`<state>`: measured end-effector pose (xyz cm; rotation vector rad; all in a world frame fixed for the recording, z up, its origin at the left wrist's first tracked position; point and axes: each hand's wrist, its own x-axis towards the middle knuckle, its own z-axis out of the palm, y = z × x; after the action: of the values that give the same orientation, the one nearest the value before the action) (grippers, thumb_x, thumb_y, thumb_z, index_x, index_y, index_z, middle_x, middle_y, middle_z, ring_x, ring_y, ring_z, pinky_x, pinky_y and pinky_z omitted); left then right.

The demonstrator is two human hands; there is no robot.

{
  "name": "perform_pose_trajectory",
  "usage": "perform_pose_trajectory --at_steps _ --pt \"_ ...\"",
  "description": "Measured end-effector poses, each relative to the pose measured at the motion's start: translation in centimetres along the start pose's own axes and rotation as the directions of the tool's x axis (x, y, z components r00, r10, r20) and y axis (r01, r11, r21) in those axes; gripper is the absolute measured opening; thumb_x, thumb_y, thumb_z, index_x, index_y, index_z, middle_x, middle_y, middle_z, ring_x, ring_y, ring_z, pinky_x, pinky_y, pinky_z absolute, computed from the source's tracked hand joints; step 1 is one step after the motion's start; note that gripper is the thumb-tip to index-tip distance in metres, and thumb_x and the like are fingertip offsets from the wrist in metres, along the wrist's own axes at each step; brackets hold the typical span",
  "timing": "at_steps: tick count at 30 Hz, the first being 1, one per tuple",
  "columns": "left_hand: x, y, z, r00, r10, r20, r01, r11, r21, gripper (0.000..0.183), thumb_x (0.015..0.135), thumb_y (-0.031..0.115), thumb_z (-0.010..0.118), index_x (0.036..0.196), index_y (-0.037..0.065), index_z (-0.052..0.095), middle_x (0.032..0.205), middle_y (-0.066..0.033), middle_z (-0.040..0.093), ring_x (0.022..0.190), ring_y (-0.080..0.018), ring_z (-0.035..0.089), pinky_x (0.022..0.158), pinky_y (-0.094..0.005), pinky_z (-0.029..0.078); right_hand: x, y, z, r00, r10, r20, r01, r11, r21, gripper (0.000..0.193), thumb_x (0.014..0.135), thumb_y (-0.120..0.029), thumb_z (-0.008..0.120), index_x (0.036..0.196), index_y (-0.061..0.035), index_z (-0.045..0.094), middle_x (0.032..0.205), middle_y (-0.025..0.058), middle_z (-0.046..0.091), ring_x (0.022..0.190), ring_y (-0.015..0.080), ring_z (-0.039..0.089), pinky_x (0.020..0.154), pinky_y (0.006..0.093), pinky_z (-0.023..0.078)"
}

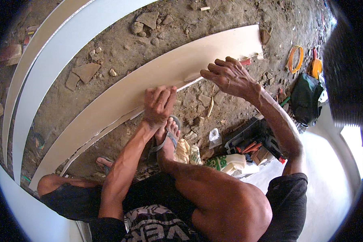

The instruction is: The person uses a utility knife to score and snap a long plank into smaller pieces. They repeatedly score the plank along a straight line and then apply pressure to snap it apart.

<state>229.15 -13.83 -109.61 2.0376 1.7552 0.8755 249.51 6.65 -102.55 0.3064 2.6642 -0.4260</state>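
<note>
A long strip of plasterboard [145, 86], brown paper face up, lies across the dirt floor in front of me and looks curved in this lens. My left hand [160, 104] has its bent fingers over the strip's near edge, close to my sandalled foot [168, 137]. Farther right, my right hand [234, 78] is closed at the same edge, fingers curled. By its fingertips a sliver of paper facing [192, 76] stands up, and the edge there shows white. A small red object [246, 61] sits just beyond that hand; whether I hold it is unclear.
More long boards [42, 80] lean at the left. Broken stone pieces [86, 72] lie on the rough ground. A black toolbox [250, 139] with red-handled tools stands right of my foot, beside crumpled sacks [226, 163]. Farther right are an orange ring [295, 59] and a dark bag [305, 99].
</note>
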Motion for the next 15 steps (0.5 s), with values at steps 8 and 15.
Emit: perform_pose_trajectory --at_steps 8,15 --pt "-0.2 -0.6 0.4 0.999 0.041 -0.012 -0.041 0.999 0.012 0.036 0.077 0.008 0.064 0.11 -0.002 0.067 0.095 -0.0062 0.063 0.093 -0.0229 0.06 0.075 -0.0401 0.045 -1.2 1.7 -0.1 1.0 0.008 -0.015 -0.008 0.999 -0.032 0.034 0.085 -0.018 0.059 0.119 -0.0192 0.058 0.095 0.0005 0.059 0.092 0.019 0.062 0.073 0.0375 0.048" --pt "0.1 -0.3 0.0 0.999 0.033 0.004 -0.033 0.999 0.022 0.034 0.076 0.006 0.068 0.109 -0.003 0.068 0.092 -0.005 0.062 0.092 -0.0233 0.061 0.075 -0.0393 0.046 -3.4 4.7 0.1 1.0 -0.001 -0.02 -0.001 0.993 -0.121 0.035 0.084 -0.018 0.059 0.119 -0.021 0.058 0.093 -0.002 0.058 0.089 0.0161 0.06 0.071 0.0368 0.048"
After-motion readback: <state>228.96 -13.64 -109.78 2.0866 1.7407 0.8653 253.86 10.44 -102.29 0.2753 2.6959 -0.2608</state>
